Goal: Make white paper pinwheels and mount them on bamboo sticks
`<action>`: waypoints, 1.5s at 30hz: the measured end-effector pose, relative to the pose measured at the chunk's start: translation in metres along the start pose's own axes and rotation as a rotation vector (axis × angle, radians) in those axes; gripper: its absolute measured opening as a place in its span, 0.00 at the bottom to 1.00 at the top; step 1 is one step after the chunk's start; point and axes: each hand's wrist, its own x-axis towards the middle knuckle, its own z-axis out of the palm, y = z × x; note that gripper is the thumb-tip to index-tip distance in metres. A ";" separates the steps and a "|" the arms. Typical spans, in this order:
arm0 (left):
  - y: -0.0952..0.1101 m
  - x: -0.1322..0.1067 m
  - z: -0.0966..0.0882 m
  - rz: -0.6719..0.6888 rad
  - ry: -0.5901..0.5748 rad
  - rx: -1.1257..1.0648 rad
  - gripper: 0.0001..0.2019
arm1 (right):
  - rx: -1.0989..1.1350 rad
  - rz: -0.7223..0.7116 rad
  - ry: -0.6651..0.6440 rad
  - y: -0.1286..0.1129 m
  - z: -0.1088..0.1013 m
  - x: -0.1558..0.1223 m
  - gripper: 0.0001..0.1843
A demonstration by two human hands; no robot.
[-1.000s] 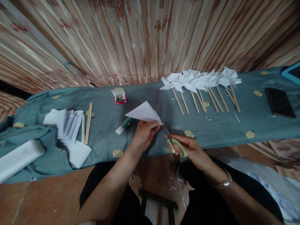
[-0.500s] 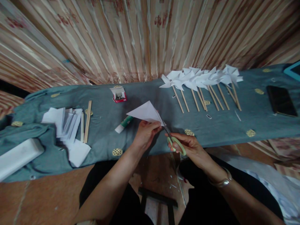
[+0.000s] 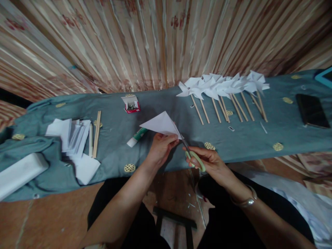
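Note:
My left hand (image 3: 162, 148) pinches the lower edge of a folded white paper triangle (image 3: 162, 123), holding it up over the cloth-covered table. In my right hand (image 3: 207, 160) is a pair of scissors (image 3: 195, 159) with pale green handles, my fingers closed through the loops. The scissor blades lie along the paper's right edge, close to my left fingertips; I cannot tell how far they have cut. Behind my left hand a green and white glue stick (image 3: 137, 137) lies on the cloth, partly under the paper. A small red box (image 3: 132, 108) of metal pins stands open farther back.
Several white paper pinwheels (image 3: 220, 86) on wooden sticks lie in a row at the back right. A dark phone (image 3: 312, 110) is at the far right. Paper sheets (image 3: 80, 138), loose wooden sticks (image 3: 97, 135) and a white case (image 3: 23, 174) lie left. A dark stool (image 3: 175, 217) stands below.
The scissor handles have come slightly closer together. The paper and both hands stay almost where they were.

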 end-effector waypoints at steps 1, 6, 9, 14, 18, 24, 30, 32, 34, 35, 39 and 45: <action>0.000 0.000 0.000 0.001 -0.002 0.002 0.20 | -0.002 -0.003 -0.001 0.000 0.000 0.000 0.21; 0.000 0.000 0.000 0.010 -0.023 0.015 0.19 | -0.003 0.001 0.030 0.002 0.003 0.000 0.21; 0.001 0.000 0.000 0.023 -0.039 0.017 0.17 | 0.009 0.014 0.051 0.003 0.005 0.000 0.19; -0.001 -0.002 0.001 -0.002 -0.024 0.026 0.13 | 0.011 -0.012 0.081 0.004 0.007 0.000 0.21; -0.004 -0.004 0.003 -0.059 0.001 0.013 0.15 | 0.008 -0.045 0.100 0.006 0.006 0.001 0.19; -0.005 -0.005 0.003 -0.060 -0.001 0.000 0.16 | 0.060 -0.057 0.130 0.009 0.007 0.002 0.17; -0.003 -0.002 0.002 0.005 0.056 -0.007 0.15 | 0.048 -0.075 0.142 0.011 0.009 0.003 0.18; -0.003 0.000 0.001 0.037 0.096 -0.024 0.15 | 0.045 -0.066 0.142 0.011 0.009 0.002 0.17; -0.004 0.001 0.001 0.048 0.109 -0.036 0.15 | 0.044 -0.062 0.139 0.010 0.009 0.002 0.17; -0.004 0.002 0.001 0.045 0.105 -0.037 0.16 | 0.046 -0.060 0.138 0.010 0.009 0.001 0.17; -0.009 0.000 0.002 0.020 0.069 -0.009 0.16 | 0.011 -0.060 0.122 0.010 0.007 0.001 0.17; -0.011 -0.002 0.001 0.010 0.061 0.001 0.17 | -0.042 -0.098 0.120 0.011 0.006 0.002 0.19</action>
